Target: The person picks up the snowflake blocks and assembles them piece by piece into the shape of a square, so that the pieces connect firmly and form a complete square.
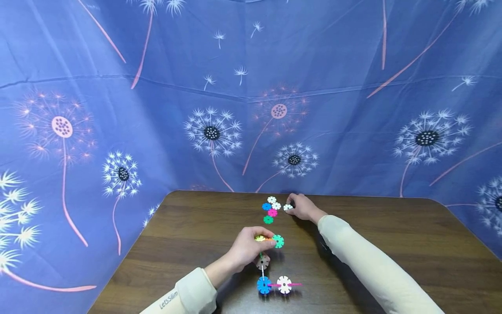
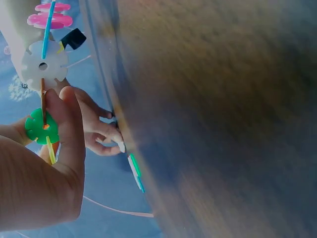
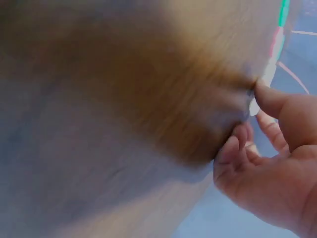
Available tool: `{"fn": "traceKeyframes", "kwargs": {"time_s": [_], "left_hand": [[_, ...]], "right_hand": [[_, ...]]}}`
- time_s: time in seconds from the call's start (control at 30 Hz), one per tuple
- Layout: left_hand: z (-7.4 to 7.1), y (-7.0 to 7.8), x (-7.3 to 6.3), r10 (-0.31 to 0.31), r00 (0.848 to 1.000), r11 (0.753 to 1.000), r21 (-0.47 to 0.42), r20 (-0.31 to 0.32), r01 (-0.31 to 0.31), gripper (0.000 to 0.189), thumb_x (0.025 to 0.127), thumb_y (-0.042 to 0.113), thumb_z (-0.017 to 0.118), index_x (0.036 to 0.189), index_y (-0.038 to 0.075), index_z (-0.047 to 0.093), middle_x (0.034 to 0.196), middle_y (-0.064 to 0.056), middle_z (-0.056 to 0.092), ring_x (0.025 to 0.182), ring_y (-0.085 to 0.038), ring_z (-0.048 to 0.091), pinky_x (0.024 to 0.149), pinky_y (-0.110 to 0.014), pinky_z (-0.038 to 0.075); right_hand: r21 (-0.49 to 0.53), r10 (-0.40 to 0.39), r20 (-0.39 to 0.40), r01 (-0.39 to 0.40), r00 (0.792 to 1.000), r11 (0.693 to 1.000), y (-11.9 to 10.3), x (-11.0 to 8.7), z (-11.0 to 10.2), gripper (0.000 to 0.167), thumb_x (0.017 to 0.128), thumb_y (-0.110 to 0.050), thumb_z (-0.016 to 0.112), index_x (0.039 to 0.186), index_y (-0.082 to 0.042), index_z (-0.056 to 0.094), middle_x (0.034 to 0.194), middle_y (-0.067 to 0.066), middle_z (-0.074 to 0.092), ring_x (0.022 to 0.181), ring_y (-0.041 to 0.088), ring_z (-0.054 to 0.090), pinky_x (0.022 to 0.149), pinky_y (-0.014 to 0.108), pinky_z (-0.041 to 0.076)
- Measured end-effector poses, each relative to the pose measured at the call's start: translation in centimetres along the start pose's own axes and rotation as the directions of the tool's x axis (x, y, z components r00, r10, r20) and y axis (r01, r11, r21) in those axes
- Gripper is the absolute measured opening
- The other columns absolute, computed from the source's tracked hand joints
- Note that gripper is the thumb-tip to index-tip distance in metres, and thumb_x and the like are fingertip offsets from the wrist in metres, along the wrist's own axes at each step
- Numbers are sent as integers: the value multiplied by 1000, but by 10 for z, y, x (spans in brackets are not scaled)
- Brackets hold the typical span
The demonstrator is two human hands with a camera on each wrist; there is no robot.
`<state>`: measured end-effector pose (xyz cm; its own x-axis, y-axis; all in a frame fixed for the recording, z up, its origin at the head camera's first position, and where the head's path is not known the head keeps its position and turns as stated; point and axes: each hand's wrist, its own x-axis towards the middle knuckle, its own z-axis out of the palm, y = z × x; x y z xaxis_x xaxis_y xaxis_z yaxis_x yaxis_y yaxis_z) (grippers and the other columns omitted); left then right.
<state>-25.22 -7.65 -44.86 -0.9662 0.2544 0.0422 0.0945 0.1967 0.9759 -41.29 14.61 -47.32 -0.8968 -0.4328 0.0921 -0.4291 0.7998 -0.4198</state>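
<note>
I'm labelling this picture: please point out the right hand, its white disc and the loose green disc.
Right hand (image 1: 302, 207): head view, on its back.
White disc (image 1: 288, 207): head view, on its upper face.
Loose green disc (image 1: 268, 220): head view, middle of its face.

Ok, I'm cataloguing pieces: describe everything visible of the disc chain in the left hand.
The chain joins round, notched, plastic-looking discs, some face-on, others edge-on. Blue, white, green, yellow, orange and pink show. Its near end runs sideways: blue, pink, white, pink. The left hand pinches it near the far end, hiding some; it appears raised above the table.
</note>
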Motion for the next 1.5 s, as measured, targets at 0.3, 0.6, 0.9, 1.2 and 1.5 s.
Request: {"fn": "traceKeyframes", "kwargs": {"time_s": [0.3, 0.6, 0.9, 1.2, 1.5], "left_hand": [[3, -3, 2, -17, 1000, 999, -38, 8, 18, 13, 88, 7, 79, 98, 0, 75, 91, -5, 69, 57, -14, 65, 54, -24, 55], [4, 3, 4, -63, 998, 997, -33, 11, 64, 14, 89, 9, 78, 101, 2, 76, 93, -6, 71, 56, -12, 64, 53, -21, 52], [3, 3, 5, -73, 997, 997, 15, -9, 74, 17, 87, 13, 81, 101, 4, 79, 97, -3, 73, 66, -15, 65, 56, -21, 49], [4, 2, 4, -120, 993, 993, -12, -10, 120, 18, 88, 15, 80, 103, 4, 79, 99, -5, 74, 55, -6, 56, 46, -18, 45], [5, 3, 3, -127, 992, 992, -3, -8, 127, 15, 87, 13, 80, 98, 3, 80, 95, -4, 75, 57, -7, 53, 43, -18, 43]], "right_hand": [[306, -58, -24, 62, 998, 950, 9, -36, -1, 20, 83, 6, 76, 93, -1, 60, 76, 4, 57, 68, 12, 52, 61, 25, 44], [545, -13, 38, -10, 999, 839, -17, -85, 2, 5, 94, -3, 70, 97, 0, 67, 80, 8, 65, 69, 18, 60, 55, 26, 48], [718, -27, 30, -3, 999, 696, -41, -120, 2, 12, 95, -6, 70, 103, 3, 69, 89, 19, 68, 78, 25, 66, 72, 36, 60], [704, -90, -42, 94, 995, 704, -47, -128, 3, 10, 94, -9, 72, 100, -1, 74, 89, 13, 70, 78, 17, 69, 73, 37, 60], [450, -171, -240, 266, 956, 852, -57, -131, 2, 6, 87, -12, 81, 92, -14, 79, 84, -6, 65, 77, 6, 57, 67, 23, 51]]}}
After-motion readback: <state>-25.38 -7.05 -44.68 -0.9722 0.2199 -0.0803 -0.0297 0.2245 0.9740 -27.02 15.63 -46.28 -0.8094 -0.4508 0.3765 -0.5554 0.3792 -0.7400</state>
